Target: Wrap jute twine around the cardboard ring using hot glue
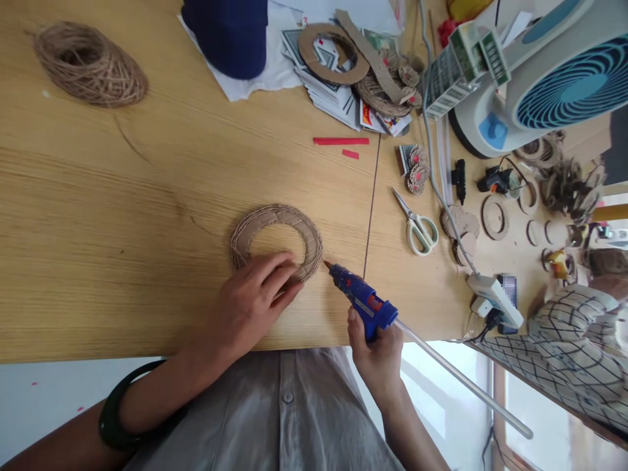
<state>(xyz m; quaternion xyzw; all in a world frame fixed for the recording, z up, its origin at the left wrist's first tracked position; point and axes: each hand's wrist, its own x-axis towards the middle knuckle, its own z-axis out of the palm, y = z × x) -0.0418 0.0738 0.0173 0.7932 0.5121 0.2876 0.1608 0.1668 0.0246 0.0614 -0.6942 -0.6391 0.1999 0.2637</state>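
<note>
A cardboard ring (pixel 311 241) with brown twine laid around its edge lies flat on the wooden table, near the front edge. My left hand (pixel 255 294) rests on the ring's near side, with thumb and fingers closed on its rim. In my right hand (pixel 377 347) is a blue hot glue gun (pixel 360 297), gripped by its handle. Its nozzle points at the ring's right edge, a small gap away. A long clear glue stick (pixel 466 373) sticks out from the back of the gun.
Twine coil (pixel 91 65) at far left; red strips (pixel 341 141) and scissors (pixel 417 226) right of centre. Playing cards (pixel 333 98) and another cardboard ring (pixel 307 46) lie behind. A fan (pixel 549 85), cable and power strip (pixel 495 301) line the right. Another person's checked sleeve (pixel 574 320) shows there.
</note>
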